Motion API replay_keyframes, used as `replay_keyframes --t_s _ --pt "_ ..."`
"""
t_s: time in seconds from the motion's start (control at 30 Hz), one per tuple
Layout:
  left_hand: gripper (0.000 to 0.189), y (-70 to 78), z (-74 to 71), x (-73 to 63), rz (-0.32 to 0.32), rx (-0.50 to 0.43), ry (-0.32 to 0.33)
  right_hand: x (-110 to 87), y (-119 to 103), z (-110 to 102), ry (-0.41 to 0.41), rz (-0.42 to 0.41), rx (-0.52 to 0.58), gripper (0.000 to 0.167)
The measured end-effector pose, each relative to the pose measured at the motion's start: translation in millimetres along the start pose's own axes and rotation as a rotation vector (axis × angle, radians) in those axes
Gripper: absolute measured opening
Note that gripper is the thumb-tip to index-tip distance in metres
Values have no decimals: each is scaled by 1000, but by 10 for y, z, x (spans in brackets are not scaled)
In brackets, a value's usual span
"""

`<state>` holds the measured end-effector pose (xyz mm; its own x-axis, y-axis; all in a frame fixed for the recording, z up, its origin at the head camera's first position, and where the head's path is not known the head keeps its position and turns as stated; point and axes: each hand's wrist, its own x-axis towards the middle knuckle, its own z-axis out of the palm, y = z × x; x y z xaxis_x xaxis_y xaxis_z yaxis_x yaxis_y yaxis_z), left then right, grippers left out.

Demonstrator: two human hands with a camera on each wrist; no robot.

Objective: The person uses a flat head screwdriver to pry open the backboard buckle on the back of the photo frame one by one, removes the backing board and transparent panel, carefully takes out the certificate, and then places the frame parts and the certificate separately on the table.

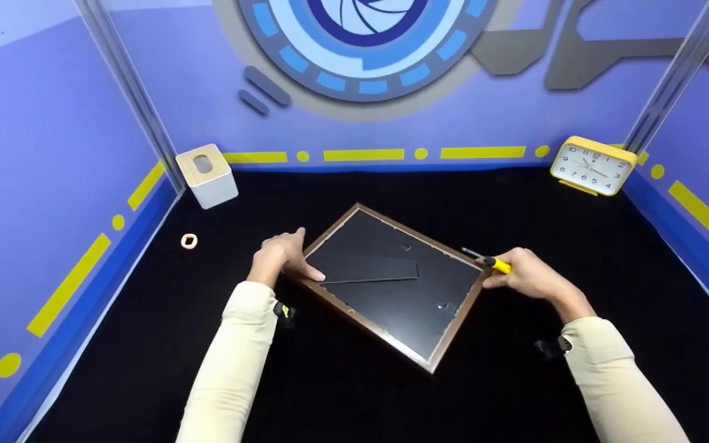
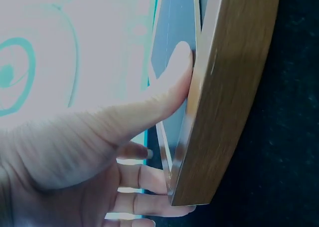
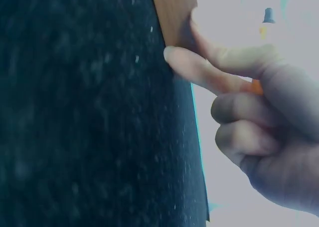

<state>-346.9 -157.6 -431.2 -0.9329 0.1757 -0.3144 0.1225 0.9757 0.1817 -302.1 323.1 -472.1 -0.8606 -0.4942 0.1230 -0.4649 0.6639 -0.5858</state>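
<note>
- Picture frame (image 1: 400,307), brown-edged, between the two hands, its dark back facing up and one corner pointing toward the person.
- Left hand (image 1: 282,253) grips the frame's left corner, thumb over the rim onto the back, other fingers around the outer side.
- Right hand (image 1: 530,274) touches the frame's right corner with thumb and index finger, the other fingers curled in.
- Screwdriver (image 1: 501,265), yellow-handled, held in that same right hand, its shaft pointing away over the corner.
- Stand flap (image 1: 385,269) on the frame's back, just right of the left thumb.
- Black cloth (image 1: 360,406) beneath both grips.
- Small ring (image 1: 183,240), left of the left hand, well apart.
- White box (image 1: 214,191) with a wooden top, beyond the left hand and the ring.
- Yellow clock (image 1: 593,167), beyond the right hand, toward the right.
- Blue-purple wall (image 1: 367,135), behind everything.
</note>
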Motion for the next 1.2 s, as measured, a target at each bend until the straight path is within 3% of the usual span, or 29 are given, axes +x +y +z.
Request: replay_keyframes --t_s 0.07,0.2,0.3,0.4,0.5,0.6,0.7,0.87,1.07,1.13,1.2 --pt "133 -1 14 -16 11 17 -7 10 -27 19 27 36 4 42" --pt "139 -11 72 -38 24 -31 -53 41 -101 75 56 75 -36 85" --pt "143 -7 132 -61 70 -162 -138 68 -134 112 52 88 -32 99" --pt "140 7 217 -120 160 -317 -249 85 -129 150 23 74 -37 110" --pt "110 21 296 -214 233 -426 -331 75 -93 163 -28 56 -43 120" --pt "71 39 332 -302 264 -457 -359 50 -52 145 -67 58 -23 123" --pt "53 58 319 -356 277 -413 -320 42 -27 120 -86 54 -2 122" --pt "48 69 287 -384 262 -313 -199 38 16 128 -90 53 17 122" --pt "44 73 277 -390 267 -317 -224 -7 113 110 -102 63 66 121" --pt "55 81 279 -387 263 -325 -222 -10 136 90 -97 56 115 117" --pt "85 94 287 -376 261 -353 -218 -6 153 68 -89 52 164 113"
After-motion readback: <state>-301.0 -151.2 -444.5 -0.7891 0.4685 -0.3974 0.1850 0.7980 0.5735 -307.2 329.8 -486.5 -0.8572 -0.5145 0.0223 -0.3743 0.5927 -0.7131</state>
